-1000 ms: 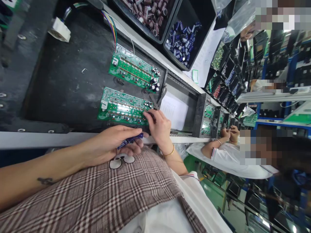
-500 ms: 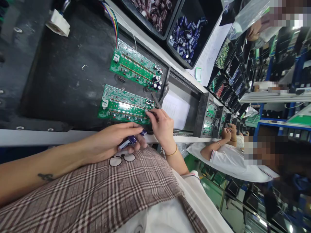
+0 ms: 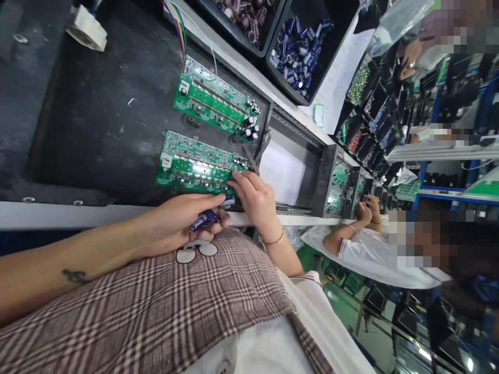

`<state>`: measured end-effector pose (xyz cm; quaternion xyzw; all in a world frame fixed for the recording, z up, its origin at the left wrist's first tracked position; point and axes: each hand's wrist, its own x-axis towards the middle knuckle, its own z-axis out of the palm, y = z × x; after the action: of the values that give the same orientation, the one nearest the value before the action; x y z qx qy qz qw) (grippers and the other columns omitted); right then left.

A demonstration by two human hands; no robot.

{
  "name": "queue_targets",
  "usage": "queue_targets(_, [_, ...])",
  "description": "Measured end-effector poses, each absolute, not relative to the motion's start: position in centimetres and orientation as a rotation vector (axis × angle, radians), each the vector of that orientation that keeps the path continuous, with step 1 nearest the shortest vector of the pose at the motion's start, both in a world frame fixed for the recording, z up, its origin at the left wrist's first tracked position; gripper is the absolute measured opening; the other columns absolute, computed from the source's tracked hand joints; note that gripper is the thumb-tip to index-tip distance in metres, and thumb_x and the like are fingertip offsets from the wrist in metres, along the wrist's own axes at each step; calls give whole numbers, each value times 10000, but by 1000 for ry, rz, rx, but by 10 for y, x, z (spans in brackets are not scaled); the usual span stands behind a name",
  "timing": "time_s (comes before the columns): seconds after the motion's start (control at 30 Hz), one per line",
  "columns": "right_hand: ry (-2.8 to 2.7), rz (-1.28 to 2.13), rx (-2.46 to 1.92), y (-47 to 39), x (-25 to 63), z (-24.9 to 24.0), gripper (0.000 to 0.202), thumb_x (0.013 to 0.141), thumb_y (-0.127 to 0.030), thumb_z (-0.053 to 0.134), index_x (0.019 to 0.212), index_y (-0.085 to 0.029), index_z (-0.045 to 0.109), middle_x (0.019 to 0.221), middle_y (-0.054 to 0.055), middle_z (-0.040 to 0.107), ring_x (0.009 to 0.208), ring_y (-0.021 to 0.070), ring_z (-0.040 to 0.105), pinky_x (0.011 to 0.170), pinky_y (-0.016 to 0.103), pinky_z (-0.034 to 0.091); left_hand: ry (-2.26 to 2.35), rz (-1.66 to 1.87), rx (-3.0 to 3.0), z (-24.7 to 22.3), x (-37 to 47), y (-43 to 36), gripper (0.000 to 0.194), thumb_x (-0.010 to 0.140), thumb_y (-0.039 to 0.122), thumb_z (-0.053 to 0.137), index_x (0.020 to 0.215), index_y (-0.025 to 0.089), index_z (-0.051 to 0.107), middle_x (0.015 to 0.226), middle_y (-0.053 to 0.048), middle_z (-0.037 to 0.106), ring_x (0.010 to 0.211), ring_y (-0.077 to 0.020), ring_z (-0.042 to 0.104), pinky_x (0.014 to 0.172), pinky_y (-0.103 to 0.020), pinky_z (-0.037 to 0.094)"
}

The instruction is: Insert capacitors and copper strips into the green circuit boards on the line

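Observation:
Several blue cylindrical capacitors (image 3: 204, 220) lie in the curled fingers of my left hand (image 3: 191, 215), just off the near edge of the bench. Its thumb rests against one capacitor (image 3: 229, 200) at the fingertips. My right hand (image 3: 257, 200) is pinched over the right end of the nearer green circuit board (image 3: 187, 161); whatever is between its fingertips is too hidden to make out. Behind that board lies a second green circuit board (image 3: 210, 98), with several larger capacitors (image 3: 250, 127) standing at its right end and coloured wires (image 3: 181, 31) at its left corner.
Both boards lie in a black fixture (image 3: 89, 114). Beyond it stand a black bin of blue capacitors (image 3: 312, 93) and a bin of brown ones (image 3: 249, 44). A paper sheet (image 3: 284, 174) lies right of the fixture. A co-worker's hands (image 3: 368, 208) work farther along the line.
My right hand has shifted slightly left along the nearer board, still pinched. The fingers of my left hand have moved a little around the capacitors. The whole view has shifted slightly.

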<state>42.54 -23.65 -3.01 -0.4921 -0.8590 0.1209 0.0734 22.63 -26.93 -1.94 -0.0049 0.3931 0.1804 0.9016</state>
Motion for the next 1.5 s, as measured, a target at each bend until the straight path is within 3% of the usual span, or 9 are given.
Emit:
queue_targets(0.2, [-2383, 797, -1386, -261, 422, 14, 262, 1028, -322, 601, 1265, -248, 686, 1110, 23, 764, 996, 128, 736, 907, 260, 616, 741, 422, -82, -16, 227, -277, 199, 954, 289, 645, 840, 134, 694, 713, -41, 575, 533, -101, 530, 385, -150, 443])
queue_targets(0.4, [-2408, 657, -1535, -259, 430, -8, 199, 1046, -236, 549, 1137, -217, 725, 1131, 53, 759, 1055, 147, 728, 933, 286, 609, 738, 415, -30, -19, 229, -279, 103, 880, 120, 654, 880, 115, 756, 1088, -143, 715, 1045, -304, 729, 827, -403, 674])
queue_targets(0.5, [-2488, 623, -1540, -255, 431, -17, 216, 1057, -247, 530, 1147, -213, 724, 1147, 55, 763, 1045, 149, 733, 919, 285, 610, 750, 382, 4, -24, 228, -280, 114, 906, 199, 664, 952, 142, 752, 966, -132, 726, 763, -220, 732, 570, -280, 636])
queue_targets(0.6, [-2577, 541, -1536, -255, 431, -18, 237, 1067, -255, 509, 1166, -215, 720, 1158, 59, 766, 1025, 153, 737, 884, 278, 613, 783, 324, 40, -25, 225, -281, 163, 909, 326, 707, 901, 163, 691, 711, -39, 619, 397, -59, 432, 298, -131, 323])
queue_targets(0.7, [-2699, 422, -1455, -258, 434, -22, 252, 1062, -238, 511, 1217, -220, 709, 1212, 72, 754, 1045, 169, 731, 862, 285, 613, 827, 317, 30, -22, 225, -281, 229, 877, 356, 752, 845, 169, 623, 649, 17, 501, 374, -8, 255, 289, -85, 149])
queue_targets(0.87, [-2642, 408, -1398, -265, 434, -18, 285, 1055, -267, 540, 1294, -205, 684, 1236, 91, 754, 1057, 186, 730, 931, 326, 610, 863, 393, -10, -16, 225, -281, 104, 880, 233, 680, 829, 170, 615, 667, 12, 434, 416, -32, 287, 302, -86, 190])
queue_targets(1.13, [-2375, 694, -1385, -274, 427, 18, 216, 1050, -240, 549, 1194, -249, 710, 1138, 33, 774, 1093, 153, 720, 989, 320, 603, 823, 351, -51, -19, 237, -277, 375, 995, 436, 566, 767, 143, 616, 610, 12, 420, 405, -33, 274, 318, -108, 175])
queue_targets(1.3, [-2466, 431, -1603, -257, 442, -10, 279, 1050, -139, 476, 1196, -194, 707, 1206, 66, 750, 1053, 162, 735, 892, 284, 613, 813, 431, 32, -19, 243, -280, 262, 977, 280, 582, 864, 101, 736, 865, -101, 684, 760, -139, 646, 655, -194, 557])
queue_targets(1.5, [-2659, 409, -1665, -247, 440, -9, 296, 1041, -110, 469, 1224, -201, 683, 1238, 50, 735, 990, 155, 736, 797, 265, 603, 716, 448, 159, -26, 234, -293, 171, 854, 150, 648, 942, 145, 794, 1125, -93, 754, 1161, -225, 674, 1046, -304, 534])
